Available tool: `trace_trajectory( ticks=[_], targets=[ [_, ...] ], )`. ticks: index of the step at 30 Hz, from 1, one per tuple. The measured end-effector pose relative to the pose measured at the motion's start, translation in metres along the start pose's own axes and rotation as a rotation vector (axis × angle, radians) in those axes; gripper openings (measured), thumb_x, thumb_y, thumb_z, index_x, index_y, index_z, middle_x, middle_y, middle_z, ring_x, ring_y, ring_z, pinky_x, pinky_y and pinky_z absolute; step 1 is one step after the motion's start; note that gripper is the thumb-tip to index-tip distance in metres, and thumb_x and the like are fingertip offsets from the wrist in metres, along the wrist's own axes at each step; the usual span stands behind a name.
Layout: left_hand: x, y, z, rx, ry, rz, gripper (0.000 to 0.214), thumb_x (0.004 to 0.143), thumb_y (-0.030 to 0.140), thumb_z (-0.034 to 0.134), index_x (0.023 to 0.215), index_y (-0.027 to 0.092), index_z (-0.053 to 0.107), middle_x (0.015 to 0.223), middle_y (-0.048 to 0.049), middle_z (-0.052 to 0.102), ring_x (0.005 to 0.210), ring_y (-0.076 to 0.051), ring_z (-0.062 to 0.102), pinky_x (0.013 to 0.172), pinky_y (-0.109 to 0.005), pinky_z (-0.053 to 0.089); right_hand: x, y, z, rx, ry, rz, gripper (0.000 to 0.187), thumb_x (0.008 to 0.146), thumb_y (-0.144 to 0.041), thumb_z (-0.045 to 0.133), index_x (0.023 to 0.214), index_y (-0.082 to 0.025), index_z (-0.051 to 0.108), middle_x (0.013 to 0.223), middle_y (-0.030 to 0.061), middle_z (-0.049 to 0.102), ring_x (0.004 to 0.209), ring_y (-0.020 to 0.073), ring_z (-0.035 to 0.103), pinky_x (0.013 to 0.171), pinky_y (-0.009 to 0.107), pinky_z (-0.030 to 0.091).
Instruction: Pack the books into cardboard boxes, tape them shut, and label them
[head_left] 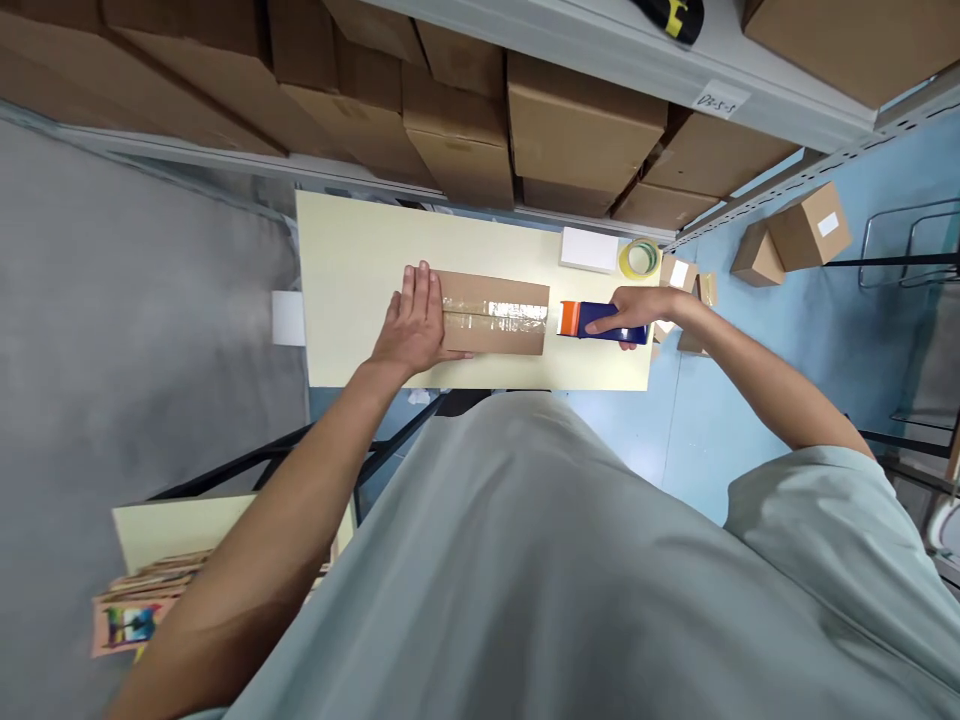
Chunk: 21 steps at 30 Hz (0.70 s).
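A flat-lying cardboard box rests on the pale yellow table, with clear tape running along the middle of its top. My left hand lies flat over the box's left end, fingers stretched out and the thumb along the near edge. To the right of the box, my right hand is wrapped round a dark blue box with an orange and white end. That orange and white end points left, a short gap away from the cardboard box. The blue box's contents cannot be seen.
A white box and a roll of yellowish tape stand at the back right of the table. Cardboard boxes fill the shelf behind. More cartons lie on the blue floor at right. A stack of printed cards is lower left.
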<state>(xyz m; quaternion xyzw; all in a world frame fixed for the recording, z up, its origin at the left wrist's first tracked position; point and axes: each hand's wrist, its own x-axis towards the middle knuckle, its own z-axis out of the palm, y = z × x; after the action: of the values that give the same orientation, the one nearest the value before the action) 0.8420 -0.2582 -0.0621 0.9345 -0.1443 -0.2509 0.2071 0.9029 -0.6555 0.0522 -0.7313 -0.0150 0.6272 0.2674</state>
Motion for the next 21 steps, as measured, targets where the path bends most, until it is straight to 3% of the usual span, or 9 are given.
trace_trajectory(
  ticks=[3,8,14,21],
  targets=[
    [0.000,0.006,-0.003,0.005,-0.007,-0.023,0.153,0.079,0.092,0.070,0.177,-0.001,-0.001,0.184,-0.0334,-0.002,0.172,-0.052,-0.006,0.136,-0.069,0.009,0.000,0.015,0.000,0.045,0.003,-0.007,0.071,0.072,-0.088,0.086,0.083,-0.018,0.079,0.068,0.0077,0.079,0.066,0.0246,0.077,0.064,0.033,0.059],
    [-0.001,0.013,-0.009,0.003,0.004,-0.033,0.149,0.079,0.091,0.073,0.176,-0.003,0.011,0.184,-0.0345,0.005,0.171,-0.054,0.001,0.136,-0.069,0.015,0.016,0.017,0.002,0.025,0.022,0.028,0.070,0.067,-0.084,0.092,0.082,-0.016,0.080,0.066,0.0080,0.078,0.065,0.0254,0.077,0.064,0.033,0.058],
    [0.000,0.014,-0.009,0.137,-0.093,-0.048,0.152,0.086,0.095,0.059,0.170,-0.016,-0.002,0.181,-0.0394,-0.010,0.171,-0.051,-0.011,0.136,-0.069,0.012,0.026,0.013,-0.001,-0.097,-0.016,0.055,0.075,0.077,-0.087,0.082,0.087,-0.013,0.079,0.072,0.0090,0.082,0.070,0.0228,0.080,0.067,0.029,0.059],
    [0.002,0.011,-0.006,0.253,-0.128,-0.068,0.148,0.091,0.088,0.061,0.170,-0.015,-0.009,0.180,-0.0385,-0.014,0.171,-0.051,-0.015,0.135,-0.069,0.018,0.049,-0.002,0.004,-0.223,0.011,0.091,0.071,0.084,-0.082,0.081,0.084,-0.011,0.079,0.072,0.0100,0.082,0.069,0.0215,0.079,0.069,0.029,0.058]
  ],
)
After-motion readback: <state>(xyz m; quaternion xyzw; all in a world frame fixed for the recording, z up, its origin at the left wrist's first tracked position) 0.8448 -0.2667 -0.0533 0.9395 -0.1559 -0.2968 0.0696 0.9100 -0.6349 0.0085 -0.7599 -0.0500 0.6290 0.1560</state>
